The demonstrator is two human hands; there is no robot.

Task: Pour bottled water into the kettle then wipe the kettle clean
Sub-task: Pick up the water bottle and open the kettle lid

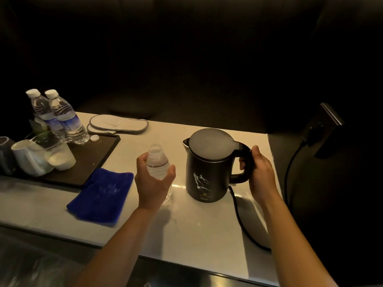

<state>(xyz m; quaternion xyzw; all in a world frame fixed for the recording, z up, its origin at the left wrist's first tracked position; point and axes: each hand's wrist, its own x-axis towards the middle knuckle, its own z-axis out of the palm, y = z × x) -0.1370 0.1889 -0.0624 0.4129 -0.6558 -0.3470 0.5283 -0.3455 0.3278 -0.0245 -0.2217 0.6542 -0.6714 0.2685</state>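
I take the black kettle [207,170] as my landmark; it stands upright on the pale table [199,226], its lid closed and its spout turned to the far left. My right hand [260,177] sits on the kettle's right side, fingers curled closed around the loop handle, thumb on the outer edge, the forearm running back and down toward the near right corner of the view. The kettle's base rests on the table, so as far as I can see the hand grips without lifting.

Just left of the kettle, my left hand [153,181] holds the open water bottle [158,162]. The palm faces the kettle, thumb on the kettle side and fingers on the far side of the bottle, clamped around its clear body below the shoulder. The bottle stands nearly upright with its uncapped mouth up, close to the kettle but apart from it. Whether its bottom touches the table I cannot tell, because my wrist hides it.

Farther left of the kettle, past the bottle, a blue cloth [101,195] lies flat on the table. Beyond it sits a dark tray [97,154] carrying two capped bottles [60,117], a loose white cap [94,137] and cups [39,156]. Behind the tray lie pale slippers [118,125]. A black cord [242,220] runs from the kettle's base toward the near right edge of the table.
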